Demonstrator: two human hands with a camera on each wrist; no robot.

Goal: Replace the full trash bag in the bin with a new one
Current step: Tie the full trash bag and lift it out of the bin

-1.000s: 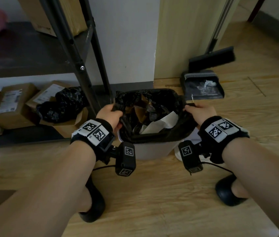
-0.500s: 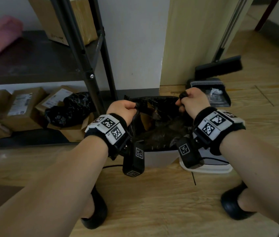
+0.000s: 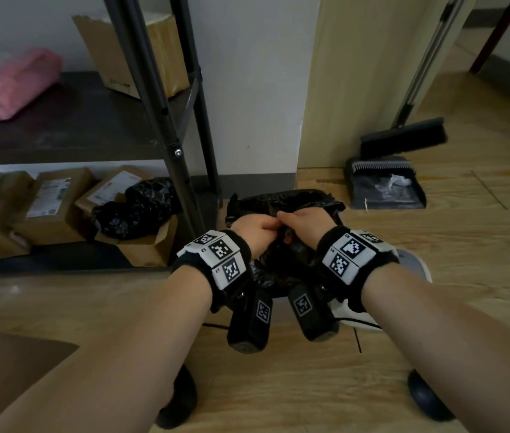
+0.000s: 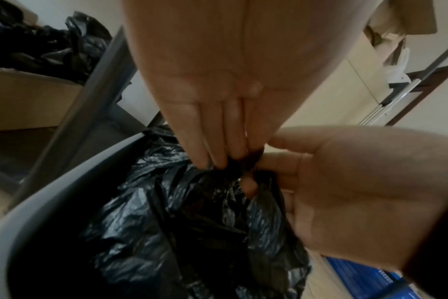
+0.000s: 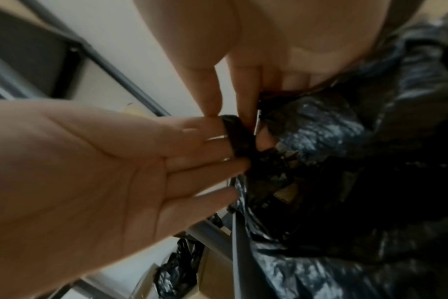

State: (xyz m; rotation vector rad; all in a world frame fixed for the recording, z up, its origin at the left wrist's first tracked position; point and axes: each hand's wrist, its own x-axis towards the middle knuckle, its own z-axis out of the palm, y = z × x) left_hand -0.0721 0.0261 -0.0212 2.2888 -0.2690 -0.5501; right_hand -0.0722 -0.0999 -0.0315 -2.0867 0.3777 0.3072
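At the middle of the head view, both hands meet over the black trash bag [image 3: 281, 201], which sits in the grey bin [image 4: 46, 202]. The left hand [image 3: 253, 228] closes its grip on the gathered plastic, fingers [image 4: 218, 145] bunched on a twisted strip. The right hand [image 3: 305, 221] pinches the same gather from the other side, fingertips touching the left's. A dustpan [image 3: 384, 185] and brush [image 3: 403, 137] stand at right.
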